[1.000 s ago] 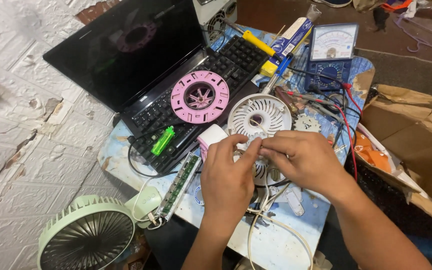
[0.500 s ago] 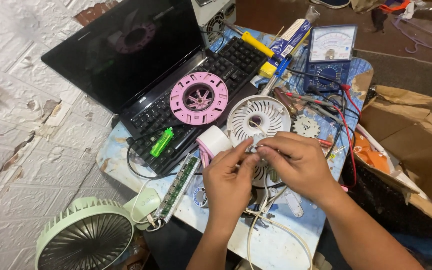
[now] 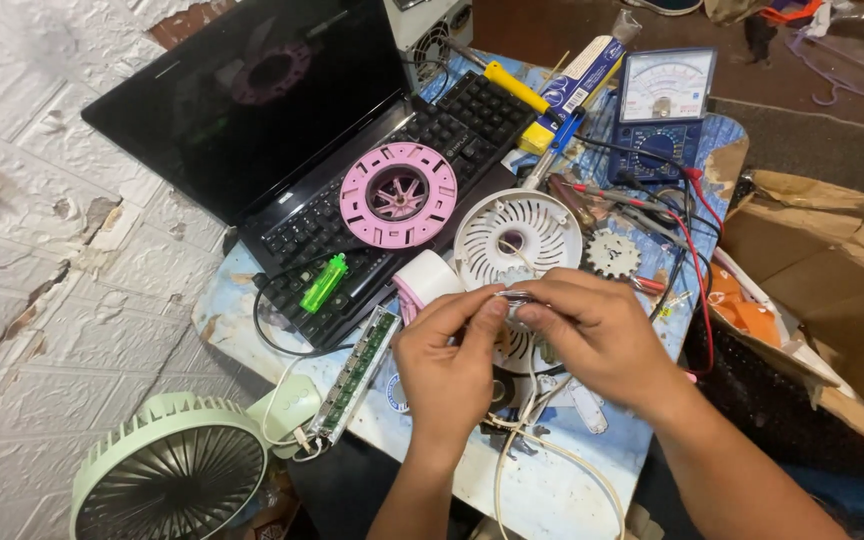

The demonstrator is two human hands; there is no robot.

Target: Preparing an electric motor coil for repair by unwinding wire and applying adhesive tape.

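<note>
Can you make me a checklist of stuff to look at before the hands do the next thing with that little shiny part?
1. Both hands on the little shiny part: ok. The left hand and right hand pinch it together between fingertips.
2. Part clear of the white fan grille: cannot tell; it is held right over the grille's near edge.
3. White wires free of the wrists: ok, they trail below the hands.
4. Red meter lead out of the way: not ok, it runs close beside the right hand.
5. Green lighter away from the work: ok, it lies on the laptop keyboard.
</note>
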